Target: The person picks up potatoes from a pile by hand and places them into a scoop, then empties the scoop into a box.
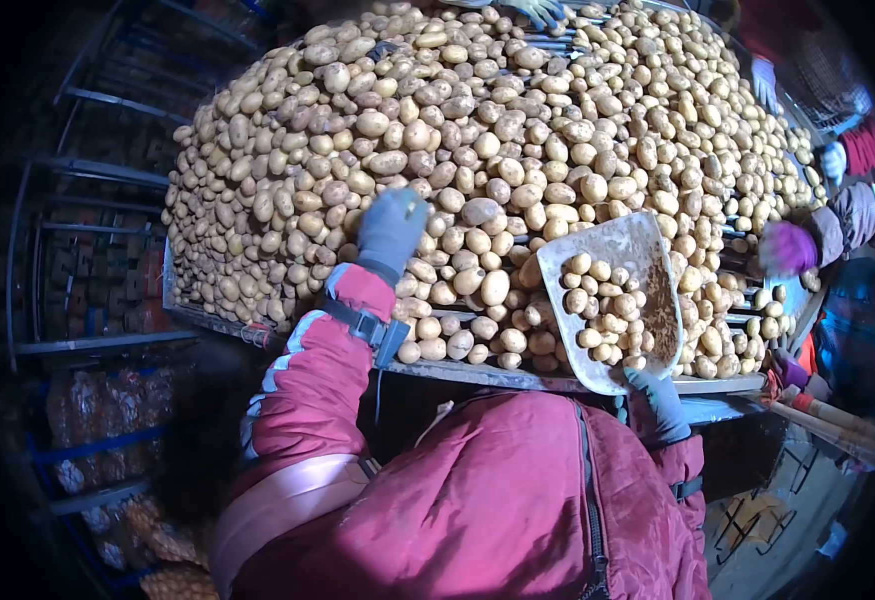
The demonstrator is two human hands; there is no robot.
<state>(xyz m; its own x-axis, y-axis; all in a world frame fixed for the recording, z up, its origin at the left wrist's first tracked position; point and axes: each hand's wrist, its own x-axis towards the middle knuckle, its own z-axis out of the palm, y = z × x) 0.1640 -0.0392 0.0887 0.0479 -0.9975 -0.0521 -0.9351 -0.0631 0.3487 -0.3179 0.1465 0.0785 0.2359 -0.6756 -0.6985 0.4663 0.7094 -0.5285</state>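
Potatoes (pixel 478 211) lie heaped over the slatted table in front of me. My left hand (pixel 393 230), in a grey-blue glove, is over the middle of the heap with its fingers curled closed. Whatever those fingers may hold is hidden from the camera. At the near edge, my right hand (pixel 658 405), gloved too, grips the near end of a dirty white scoop (pixel 663 300). Small potatoes (pixel 603 305) fill the scoop's left side, while its right side shows brown soil. The scoop rests on the heap, tilted toward me.
The table's metal edge (pixel 458 373) runs before my body. Other people's gloved hands (pixel 538 12) reach in at the far side, and a purple-gloved hand (pixel 790 248) works at the right. Metal racks (pixel 98 170) and bagged goods (pixel 123 420) stand left. Wooden poles (pixel 828 425) jut out right.
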